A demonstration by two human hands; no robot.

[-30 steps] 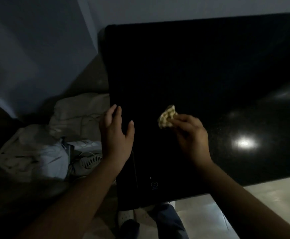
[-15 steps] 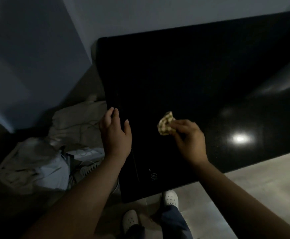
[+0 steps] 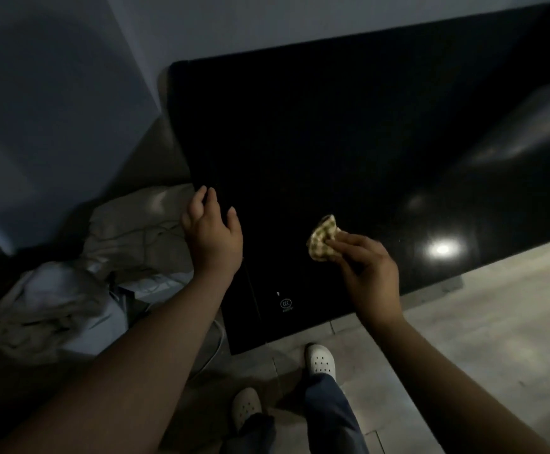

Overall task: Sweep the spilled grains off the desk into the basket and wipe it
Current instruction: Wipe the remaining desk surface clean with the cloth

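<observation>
A glossy black desk fills the upper middle of the view. My right hand pinches a small crumpled checkered cloth over the desk's near part. My left hand hovers at the desk's left edge with its fingers relaxed and holds nothing. One tiny pale speck lies near a printed logo at the desk's front corner; no other grains show in the dim light. No basket is plainly visible.
A heap of pale cloth and bags with cords lies on the floor left of the desk. Grey walls stand behind. My feet in white clogs stand on a tiled floor at the desk's front.
The view has tilted down and pulled back, showing my feet and more floor. Both hands kept their poses, the right still pinching the cloth, which sits slightly nearer the front edge.
</observation>
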